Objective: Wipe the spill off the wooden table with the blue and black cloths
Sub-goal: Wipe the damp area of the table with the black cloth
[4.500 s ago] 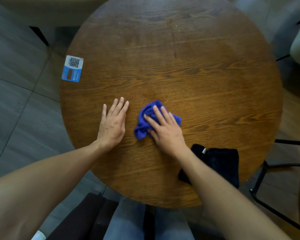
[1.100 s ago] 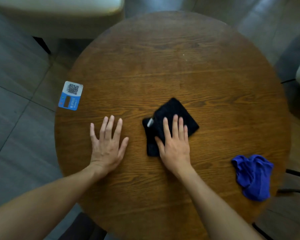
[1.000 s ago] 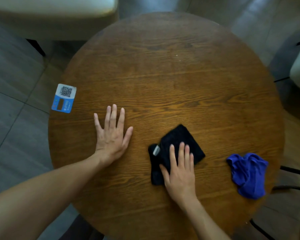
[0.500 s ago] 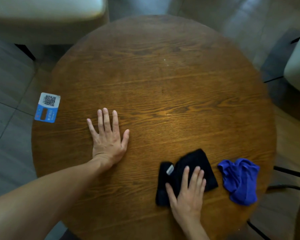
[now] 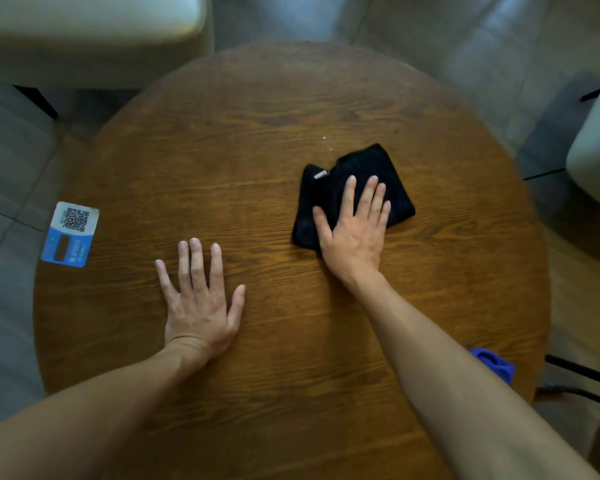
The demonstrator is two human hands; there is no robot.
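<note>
Right hand (image 5: 354, 233) presses flat on the black cloth (image 5: 357, 188) to wipe; left hand (image 5: 198, 306), open and empty, braces on the tabletop (image 5: 257, 116).

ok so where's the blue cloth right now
In the head view the blue cloth lies at the table's near right edge, mostly hidden behind the right forearm, well apart from the black cloth under the right hand.

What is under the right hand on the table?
The right hand lies flat on a folded black cloth with a small white tag, on the wooden table. Whatever lies beneath the cloth is covered, so any spill there cannot be seen.
</note>
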